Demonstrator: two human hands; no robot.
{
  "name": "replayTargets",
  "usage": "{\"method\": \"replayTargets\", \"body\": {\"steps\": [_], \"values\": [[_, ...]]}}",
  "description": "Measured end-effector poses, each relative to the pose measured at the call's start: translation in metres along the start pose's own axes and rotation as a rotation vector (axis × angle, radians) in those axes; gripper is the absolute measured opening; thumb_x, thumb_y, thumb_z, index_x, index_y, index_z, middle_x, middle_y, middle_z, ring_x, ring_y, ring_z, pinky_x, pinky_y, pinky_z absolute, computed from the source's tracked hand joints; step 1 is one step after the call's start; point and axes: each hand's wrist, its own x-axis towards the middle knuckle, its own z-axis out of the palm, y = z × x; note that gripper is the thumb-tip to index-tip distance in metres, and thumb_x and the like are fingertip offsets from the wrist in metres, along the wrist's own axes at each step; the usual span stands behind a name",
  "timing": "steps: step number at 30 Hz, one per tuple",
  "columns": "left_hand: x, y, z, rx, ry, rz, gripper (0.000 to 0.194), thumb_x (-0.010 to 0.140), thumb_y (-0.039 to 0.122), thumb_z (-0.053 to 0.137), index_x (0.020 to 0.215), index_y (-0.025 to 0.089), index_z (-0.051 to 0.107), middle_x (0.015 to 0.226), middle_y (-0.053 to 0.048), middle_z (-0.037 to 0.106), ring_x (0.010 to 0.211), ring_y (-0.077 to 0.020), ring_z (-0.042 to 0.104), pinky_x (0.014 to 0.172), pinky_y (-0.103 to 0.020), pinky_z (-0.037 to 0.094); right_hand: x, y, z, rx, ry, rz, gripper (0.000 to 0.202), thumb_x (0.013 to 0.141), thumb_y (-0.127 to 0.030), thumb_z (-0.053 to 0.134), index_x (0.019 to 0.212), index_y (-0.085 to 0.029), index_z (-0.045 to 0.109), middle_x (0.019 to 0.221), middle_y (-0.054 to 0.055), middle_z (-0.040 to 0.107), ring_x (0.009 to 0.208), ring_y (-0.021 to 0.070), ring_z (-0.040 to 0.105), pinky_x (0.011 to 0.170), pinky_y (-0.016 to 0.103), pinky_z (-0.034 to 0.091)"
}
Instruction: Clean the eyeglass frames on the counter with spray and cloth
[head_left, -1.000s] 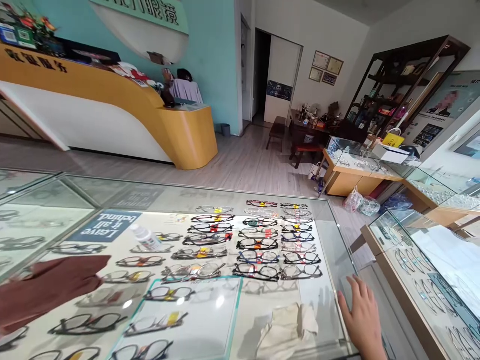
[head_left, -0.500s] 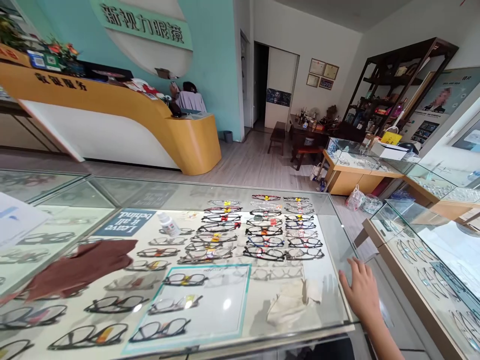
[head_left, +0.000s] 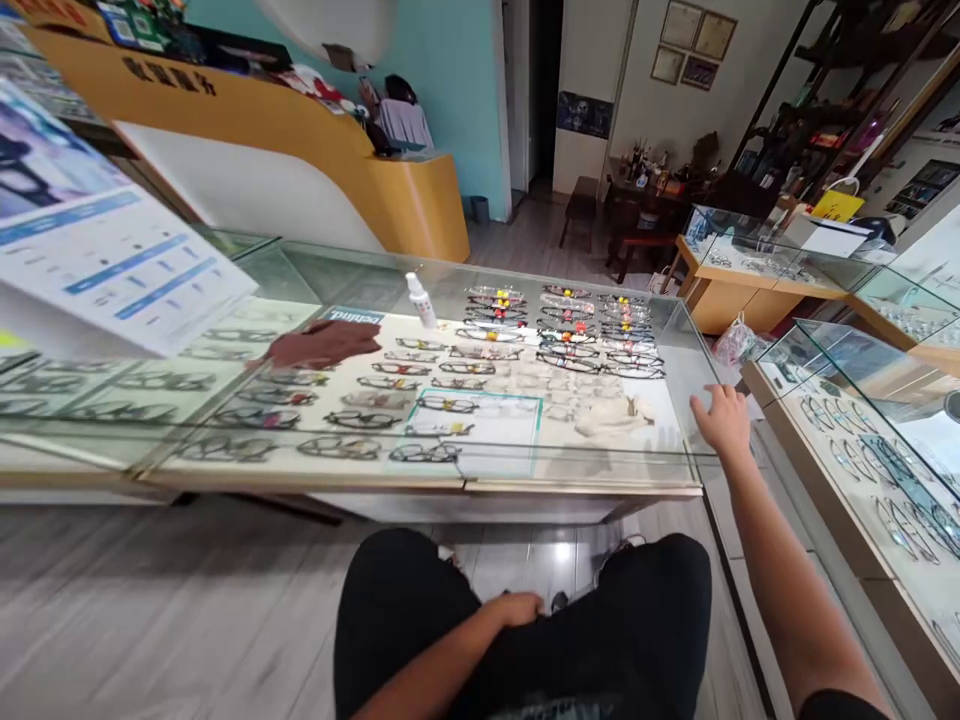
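My right hand [head_left: 721, 418] rests on the right end of the glass display case [head_left: 480, 482], fingers spread and holding nothing. My left hand [head_left: 519, 607] is low between my knees, fingers curled closed; whatever they grip, if anything, is hidden. A crumpled cream cloth [head_left: 616, 415] lies on the case to the left of my right hand. Farther left are a brown cloth [head_left: 326, 345] and an upright white spray bottle [head_left: 421, 300]. Rows of eyeglasses [head_left: 568, 357] show in the case, beside a teal-bordered white sheet [head_left: 499, 432].
A desk calendar [head_left: 112, 230] stands at the left. More display cases [head_left: 862, 470] run along the right. Beyond the case are a yellow and white reception counter [head_left: 420, 200], a small bin [head_left: 480, 208] and a dark wooden bench [head_left: 580, 212]. A plastic bag [head_left: 735, 340] sits on the floor.
My view has tilted down and drawn back, bringing my legs, left hand and more of the calendar into sight. My right hand stays on the case's right end.
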Motion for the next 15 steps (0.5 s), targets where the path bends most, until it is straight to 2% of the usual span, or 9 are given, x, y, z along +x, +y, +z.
{"method": "replayTargets", "body": {"steps": [1,3,5,6,9,12,15], "values": [[0.003,-0.001,-0.005,-0.114,0.054,-0.05,0.04,0.097,0.044,0.073,0.125,0.015,0.071,0.124,-0.005,0.068,0.11,-0.0307,0.07,0.095,-0.043,0.063,0.002,0.0,0.0,0.005,0.002,0.004,0.054,0.1,-0.04,0.044,0.137,-0.008,0.067,0.133,0.026,0.067,0.122,0.042,0.057,0.099,0.052,0.048],[0.01,0.001,-0.022,-0.348,0.225,-0.103,0.039,0.1,0.042,0.07,0.128,0.016,0.068,0.124,-0.008,0.069,0.109,-0.0274,0.07,0.092,-0.043,0.062,0.006,-0.002,-0.001,0.007,-0.002,0.016,0.054,0.1,-0.039,0.045,0.137,-0.007,0.066,0.134,0.027,0.066,0.124,0.0424,0.056,0.1,0.052,0.047],[0.017,0.008,-0.044,-0.592,0.401,-0.078,0.04,0.103,0.043,0.066,0.132,0.016,0.063,0.13,-0.012,0.067,0.109,-0.0236,0.07,0.093,-0.043,0.062,0.009,-0.004,-0.002,0.007,-0.012,0.044,0.054,0.1,-0.038,0.046,0.139,-0.007,0.066,0.136,0.026,0.065,0.126,0.042,0.055,0.102,0.052,0.045],[0.02,0.013,-0.055,-0.705,0.476,-0.05,0.04,0.102,0.047,0.067,0.13,0.018,0.061,0.133,-0.013,0.065,0.113,-0.0228,0.07,0.095,-0.038,0.06,0.01,-0.005,-0.002,0.011,-0.018,0.06,0.054,0.1,-0.038,0.046,0.14,-0.007,0.065,0.138,0.026,0.064,0.128,0.0418,0.054,0.104,0.051,0.045],[0.026,0.029,-0.08,-0.956,0.632,0.01,0.045,0.097,0.055,0.073,0.122,0.02,0.058,0.132,-0.015,0.062,0.117,-0.022,0.07,0.095,-0.03,0.056,0.012,-0.008,-0.004,0.044,-0.017,0.072,0.054,0.1,-0.037,0.046,0.142,-0.008,0.064,0.14,0.026,0.063,0.133,0.0421,0.053,0.106,0.052,0.043],[0.029,0.041,-0.088,-1.101,0.713,0.007,0.05,0.091,0.056,0.079,0.116,0.02,0.056,0.12,-0.014,0.062,0.106,-0.0213,0.071,0.089,-0.03,0.056,0.013,-0.01,-0.006,0.074,-0.021,0.083,0.053,0.1,-0.036,0.046,0.141,-0.007,0.065,0.141,0.026,0.062,0.134,0.043,0.052,0.106,0.053,0.043],[0.031,0.048,-0.087,-1.165,0.777,-0.034,0.045,0.09,0.051,0.081,0.108,0.019,0.054,0.102,-0.007,0.061,0.088,-0.016,0.069,0.074,-0.026,0.052,0.015,-0.012,-0.006,0.08,-0.03,0.107,0.052,0.099,-0.035,0.046,0.14,-0.008,0.065,0.143,0.026,0.061,0.134,0.0427,0.052,0.107,0.053,0.042]]}}
